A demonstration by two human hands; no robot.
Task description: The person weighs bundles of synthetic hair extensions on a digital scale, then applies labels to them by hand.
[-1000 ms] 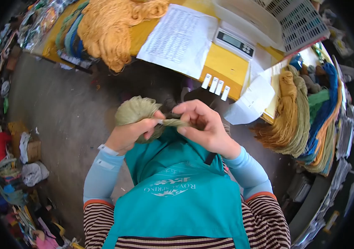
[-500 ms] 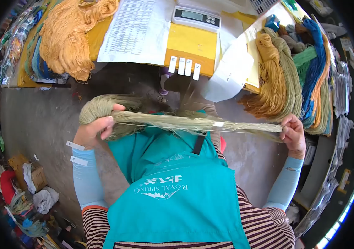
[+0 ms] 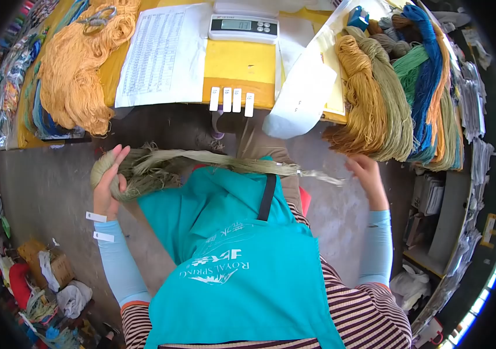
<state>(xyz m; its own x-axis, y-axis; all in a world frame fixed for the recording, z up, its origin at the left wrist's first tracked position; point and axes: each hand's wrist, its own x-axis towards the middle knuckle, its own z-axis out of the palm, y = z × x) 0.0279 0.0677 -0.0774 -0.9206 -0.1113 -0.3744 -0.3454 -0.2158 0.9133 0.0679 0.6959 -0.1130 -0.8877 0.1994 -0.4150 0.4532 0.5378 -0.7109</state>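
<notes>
- A cardboard box [image 3: 56,264] on the floor, near left, holds crumpled cloth.
- The left hand [image 3: 108,186] has its fingers clasped round the bunched end of the olive yarn skein [image 3: 213,163], which stretches across the chest, nearer than the table [image 3: 242,64].
- The right hand [image 3: 367,174] has its fingers loosely open, just beside the skein's tail.

Apron [image 3: 224,262]: white logo w/ "ROYAL SPRING", upside down to cam. Scale [image 3: 242,26] display & printed sheet [image 3: 155,55]: too small to read.
</notes>
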